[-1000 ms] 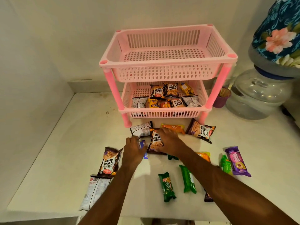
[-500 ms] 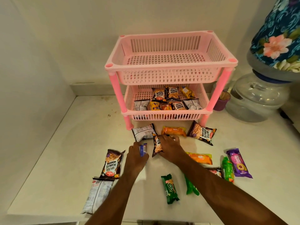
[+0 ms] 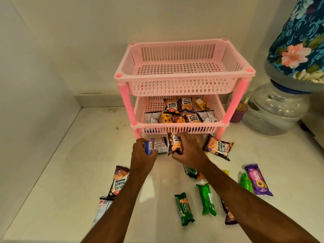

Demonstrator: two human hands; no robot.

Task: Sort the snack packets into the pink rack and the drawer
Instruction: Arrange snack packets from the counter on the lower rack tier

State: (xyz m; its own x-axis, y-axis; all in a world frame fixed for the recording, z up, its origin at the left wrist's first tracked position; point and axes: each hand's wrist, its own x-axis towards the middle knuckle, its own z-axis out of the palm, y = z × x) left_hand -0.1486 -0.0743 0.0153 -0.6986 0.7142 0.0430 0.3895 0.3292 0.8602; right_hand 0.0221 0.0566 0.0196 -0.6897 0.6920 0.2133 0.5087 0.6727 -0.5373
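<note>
A two-tier pink rack [image 3: 184,79] stands at the back of the white counter [image 3: 70,172]. Its top basket is bare; its lower basket [image 3: 177,129] holds several small snack packets. My left hand [image 3: 142,155] grips a small blue packet [image 3: 148,147] just in front of the rack. My right hand [image 3: 189,151] grips a salted peanuts packet [image 3: 174,144], lifted near the lower basket's front wall. Loose packets lie on the counter: peanuts [image 3: 218,147], peanuts [image 3: 119,180], a white packet [image 3: 161,145], green biscuit packs [image 3: 184,208] [image 3: 206,199], a purple pack [image 3: 258,179]. No drawer is in view.
A large clear water jar [image 3: 277,109] with a floral cloth cover [image 3: 301,42] stands at the right. A small purple cup [image 3: 238,113] sits beside the rack's right leg. Walls close in on the left and behind. The counter's front edge runs along the bottom left.
Both hands rose from the counter toward the rack. The right hand picked up the salted peanuts packet; the left lifted the blue packet.
</note>
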